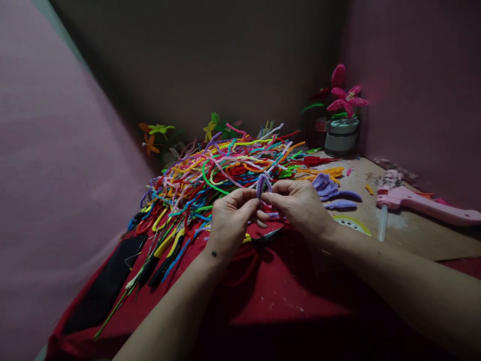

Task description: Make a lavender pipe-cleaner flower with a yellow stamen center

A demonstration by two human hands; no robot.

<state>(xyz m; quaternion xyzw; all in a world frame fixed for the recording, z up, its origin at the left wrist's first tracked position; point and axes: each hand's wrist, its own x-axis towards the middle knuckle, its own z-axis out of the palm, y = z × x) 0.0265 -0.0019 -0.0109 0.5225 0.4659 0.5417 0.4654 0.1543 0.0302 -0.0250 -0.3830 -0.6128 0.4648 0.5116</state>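
Loop of purple fuzzy pipe cleaner [260,186], above red-clothed bench [278,301], in from near edge | left hand [233,212] and right hand [303,206]: fingers pinch it | bend formed, closure hidden | purple fuzzy petals [341,204] toward right edge look shaped; multicoloured fuzzy stems [229,163] lie unworked
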